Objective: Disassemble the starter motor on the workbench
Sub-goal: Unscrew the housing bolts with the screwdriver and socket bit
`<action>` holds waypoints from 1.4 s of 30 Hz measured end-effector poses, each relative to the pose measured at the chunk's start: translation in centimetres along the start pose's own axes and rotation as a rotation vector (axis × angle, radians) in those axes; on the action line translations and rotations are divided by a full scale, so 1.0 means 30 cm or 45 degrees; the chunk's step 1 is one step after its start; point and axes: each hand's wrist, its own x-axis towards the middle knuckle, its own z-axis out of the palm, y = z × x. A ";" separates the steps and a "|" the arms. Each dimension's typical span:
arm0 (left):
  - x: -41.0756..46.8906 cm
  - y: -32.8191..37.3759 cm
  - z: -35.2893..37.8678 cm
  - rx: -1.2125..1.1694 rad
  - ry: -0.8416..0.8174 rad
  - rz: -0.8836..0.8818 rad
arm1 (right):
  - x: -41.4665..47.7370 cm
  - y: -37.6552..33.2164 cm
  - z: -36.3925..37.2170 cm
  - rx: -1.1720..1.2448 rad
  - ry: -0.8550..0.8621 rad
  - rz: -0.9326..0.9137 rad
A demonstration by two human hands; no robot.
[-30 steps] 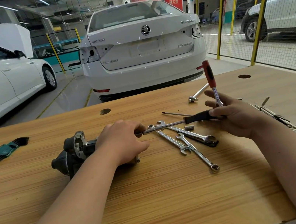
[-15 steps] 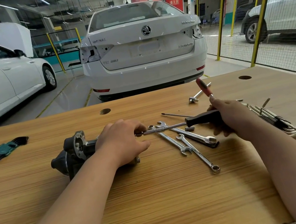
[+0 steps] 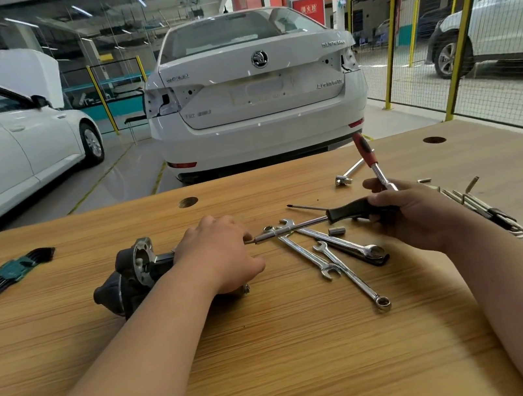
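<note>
The starter motor [image 3: 129, 280] lies on the workbench [image 3: 280, 366], with its long axis running left to right and its flanged nose pointing left. The left hand [image 3: 221, 255] covers its right end, with the fingers curled over the body. The right hand [image 3: 417, 217] grips a black-handled screwdriver [image 3: 351, 211], whose tip meets the motor beside the left fingers, and also a red-handled ratchet [image 3: 362, 147]. One second ago this ratchet stood nearly upright; now it leans left. The motor has not moved.

White cars [image 3: 254, 96], yellow mesh fence [image 3: 467, 38], grey glossy floor [image 3: 132, 170]
</note>
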 end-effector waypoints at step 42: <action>-0.017 0.001 0.025 -0.121 0.251 0.024 | 0.027 0.043 0.005 -0.920 0.394 -0.383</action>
